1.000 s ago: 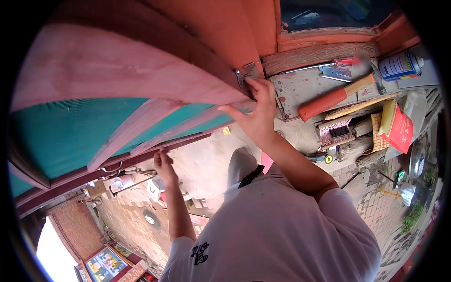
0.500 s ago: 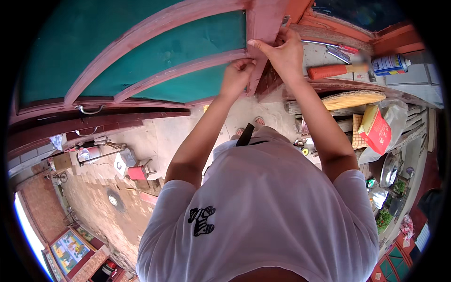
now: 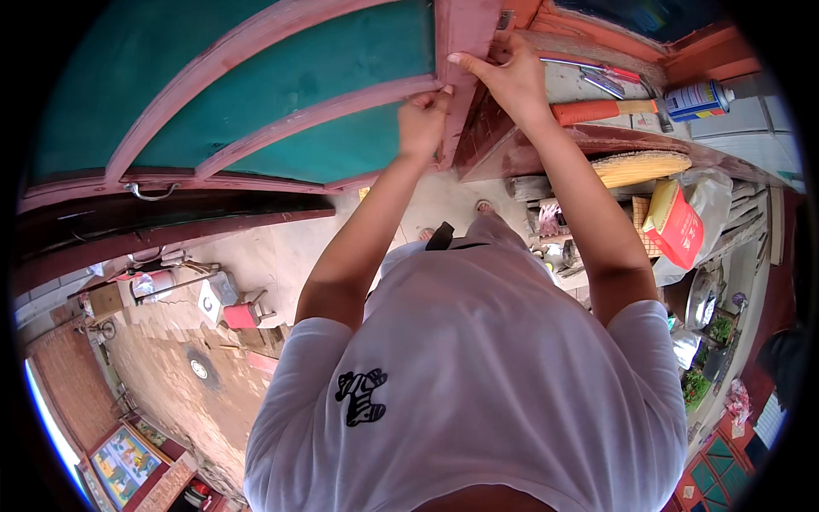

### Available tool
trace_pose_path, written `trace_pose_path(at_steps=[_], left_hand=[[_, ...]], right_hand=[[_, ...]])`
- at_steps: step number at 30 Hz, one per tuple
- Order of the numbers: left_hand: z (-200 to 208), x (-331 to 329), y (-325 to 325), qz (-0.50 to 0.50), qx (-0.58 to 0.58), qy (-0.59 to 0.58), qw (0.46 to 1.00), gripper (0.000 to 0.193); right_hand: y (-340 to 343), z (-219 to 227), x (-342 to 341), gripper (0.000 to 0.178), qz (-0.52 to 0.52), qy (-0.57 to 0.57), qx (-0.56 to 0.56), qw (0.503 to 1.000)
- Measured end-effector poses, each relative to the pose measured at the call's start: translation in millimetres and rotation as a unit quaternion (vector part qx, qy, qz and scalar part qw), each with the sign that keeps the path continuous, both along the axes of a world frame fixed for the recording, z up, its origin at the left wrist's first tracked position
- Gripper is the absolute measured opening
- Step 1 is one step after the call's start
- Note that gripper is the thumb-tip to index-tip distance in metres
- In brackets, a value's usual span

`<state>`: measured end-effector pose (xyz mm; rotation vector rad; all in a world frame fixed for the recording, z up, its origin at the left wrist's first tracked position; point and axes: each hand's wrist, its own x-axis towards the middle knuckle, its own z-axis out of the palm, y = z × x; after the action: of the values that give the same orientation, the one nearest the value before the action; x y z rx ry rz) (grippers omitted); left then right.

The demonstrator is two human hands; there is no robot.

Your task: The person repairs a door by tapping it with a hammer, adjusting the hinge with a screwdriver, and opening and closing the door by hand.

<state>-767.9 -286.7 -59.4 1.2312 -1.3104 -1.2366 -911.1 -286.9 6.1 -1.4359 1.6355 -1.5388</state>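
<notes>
A pink wooden door (image 3: 461,94) with green panels stands in front of me. My right hand (image 3: 514,84) grips its right-hand edge, thumb flat on the front face and the other fingers bent round the edge, partly hidden. Just above those fingers a small metal hinge (image 3: 505,19) shows on the edge. Lower and to the left, my left hand (image 3: 423,124) is closed, its thumb and curled fingers against the door where a crossbar meets the upright. Whatever those fingers may hold is too small or hidden to make out.
On the ledge at right lie a red-handled screwdriver (image 3: 618,73), metal strips (image 3: 602,84), a hammer (image 3: 589,112) and a blue spray can (image 3: 698,101). Below are a round wooden board (image 3: 641,168) and a red-and-yellow bag (image 3: 676,226). A metal handle (image 3: 152,193) juts from the door's left part.
The door has shifted slightly left, and the dark gap beside its handle looks wider. Both hands have moved with it, keeping their places on it. One of my feet has stepped forward.
</notes>
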Motion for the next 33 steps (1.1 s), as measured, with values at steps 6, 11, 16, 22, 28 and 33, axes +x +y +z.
trace_pose_path(at_steps=[6,11,16,22,28,33], left_hand=[[5.5,-2.2,5.2,0.01,0.047,-0.015,0.999,0.031],[-3.4,-15.0,11.6,0.068,0.021,0.016,0.997,0.03],[-2.6,-25.3,16.0,0.096,0.015,0.043,0.994,0.03],[1.7,-22.4,16.2,0.109,0.049,-0.006,0.993,0.031],[-46.2,57.6,35.0,0.118,0.049,0.025,0.992,0.026],[-115.6,298.0,79.2,0.591,0.103,-0.248,0.76,0.041]], right_hand=[[1.2,5.0,-15.0,0.053,0.03,0.078,0.013,0.996],[-0.8,-3.1,-23.8,0.058,0.053,0.05,-0.01,0.997],[10.7,15.5,-21.6,0.055,0.04,0.072,0.0,0.997],[9.7,13.1,-14.7,0.053,0.033,0.053,-0.033,0.997],[10.7,13.0,-7.2,0.048,0.054,-0.007,-0.024,0.998],[16.5,15.5,-2.6,0.053,0.053,-0.019,0.006,0.998]])
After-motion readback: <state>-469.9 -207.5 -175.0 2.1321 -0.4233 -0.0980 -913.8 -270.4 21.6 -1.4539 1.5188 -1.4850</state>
